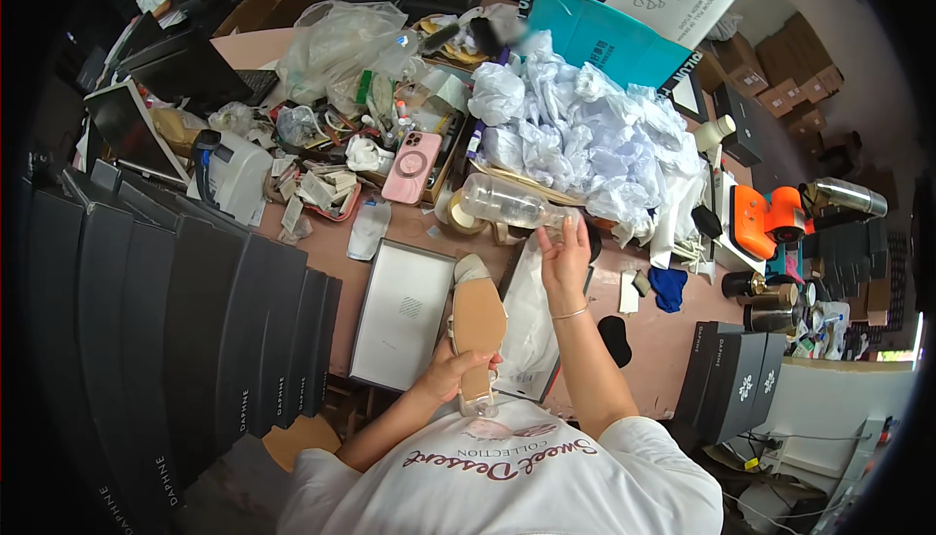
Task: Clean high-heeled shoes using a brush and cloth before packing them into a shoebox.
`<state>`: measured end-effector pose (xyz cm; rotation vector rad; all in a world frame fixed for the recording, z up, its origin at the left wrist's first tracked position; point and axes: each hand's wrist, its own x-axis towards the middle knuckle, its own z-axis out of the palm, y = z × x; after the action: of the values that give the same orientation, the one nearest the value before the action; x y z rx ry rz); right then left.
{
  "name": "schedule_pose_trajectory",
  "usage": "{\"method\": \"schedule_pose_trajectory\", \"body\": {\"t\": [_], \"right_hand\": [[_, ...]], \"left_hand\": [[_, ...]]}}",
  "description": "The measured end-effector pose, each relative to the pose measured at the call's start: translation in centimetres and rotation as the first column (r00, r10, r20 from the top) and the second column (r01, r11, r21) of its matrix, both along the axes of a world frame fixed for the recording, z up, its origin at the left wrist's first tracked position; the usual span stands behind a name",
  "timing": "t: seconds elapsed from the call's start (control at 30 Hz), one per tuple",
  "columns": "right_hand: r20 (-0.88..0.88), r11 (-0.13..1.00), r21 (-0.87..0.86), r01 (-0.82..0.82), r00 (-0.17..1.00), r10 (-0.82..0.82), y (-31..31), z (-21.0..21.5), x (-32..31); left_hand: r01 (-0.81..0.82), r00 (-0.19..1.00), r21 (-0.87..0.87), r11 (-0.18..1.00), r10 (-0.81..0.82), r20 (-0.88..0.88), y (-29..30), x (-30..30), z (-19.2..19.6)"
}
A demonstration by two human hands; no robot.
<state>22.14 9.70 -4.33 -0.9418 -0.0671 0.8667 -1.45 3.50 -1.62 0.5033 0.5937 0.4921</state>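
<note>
My left hand (456,369) is closed round a light-coloured sandal (480,316), gripping it near the heel. The sandal's tan sole faces up, and a clear heel shows at its lower end. Farther to the right, my right hand (565,257) has its fingers at the narrow neck of a clear plastic bottle (507,201). That bottle is tilted nearly flat, its wide end toward the left. Below the hands lies a shoebox lid (398,316) with a white inside. Beside it is an opened shoebox with white tissue paper (529,325), partly hidden by the sandal and my right arm.
Dark shoeboxes (210,311) are stacked along the left, with more boxes (726,374) at the right. Crumpled white paper (585,135) heaps up behind the bottle. A pink phone (411,167), a tape roll (460,213), an orange device (765,221) and a blue cloth (668,288) lie about.
</note>
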Motion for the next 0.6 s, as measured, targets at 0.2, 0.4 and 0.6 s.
{"method": "schedule_pose_trajectory", "body": {"t": [0.2, 0.4, 0.6], "right_hand": [[0.973, 0.983, -0.183, 0.003, -0.141, 0.181, 4.3, 2.4, -0.6], [0.889, 0.883, -0.436, -0.172, -0.238, 0.392, 6.6, -1.7, -3.0], [0.82, 0.902, -0.426, -0.072, -0.452, 0.351, 8.0, 2.2, -1.9]], "left_hand": [[-0.038, 0.999, -0.076, 0.996, 0.038, -0.003, 0.2, -0.5, -0.2], [-0.016, 1.0, -0.006, 1.0, 0.016, -0.008, 0.2, -0.6, 0.0], [-0.006, 1.0, 0.042, 0.999, 0.006, 0.0, 0.0, -0.7, 1.2]]}}
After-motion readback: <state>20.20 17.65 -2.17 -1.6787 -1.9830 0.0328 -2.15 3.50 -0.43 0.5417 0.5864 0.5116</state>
